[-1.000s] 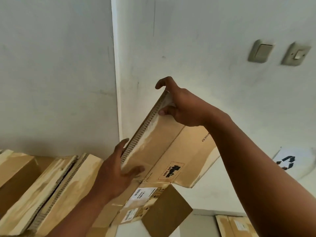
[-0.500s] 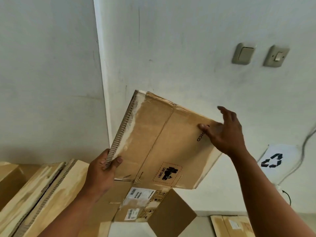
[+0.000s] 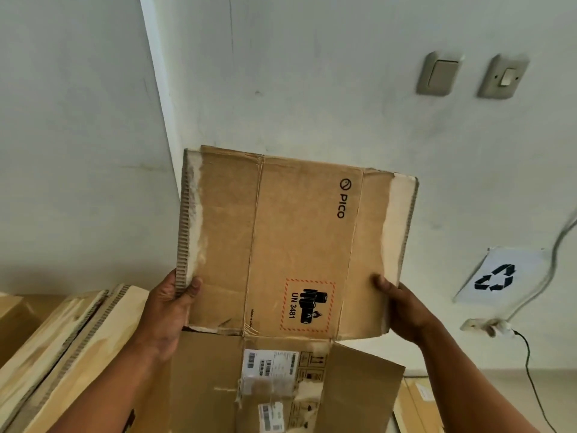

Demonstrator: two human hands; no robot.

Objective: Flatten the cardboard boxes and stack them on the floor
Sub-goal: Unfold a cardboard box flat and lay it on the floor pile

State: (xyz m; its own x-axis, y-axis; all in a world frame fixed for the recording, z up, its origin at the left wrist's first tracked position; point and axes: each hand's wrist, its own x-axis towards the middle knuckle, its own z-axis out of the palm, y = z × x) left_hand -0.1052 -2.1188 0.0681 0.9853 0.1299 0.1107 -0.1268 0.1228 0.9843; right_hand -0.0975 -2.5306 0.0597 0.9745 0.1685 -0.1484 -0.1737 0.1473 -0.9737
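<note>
The brown corrugated cardboard box printed PICO is held up before the white wall, its labelled lower panels cut off by the bottom edge. The left hand grips its lower left edge and the right hand its lower right, thumbs in front, fingers hidden behind. On the floor, flat tan cardboard shows only partly past the right arm

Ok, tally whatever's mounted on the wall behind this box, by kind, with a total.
Wall switches: 2
Recycling sign: 1
Power socket: 1
Total: 4
</note>
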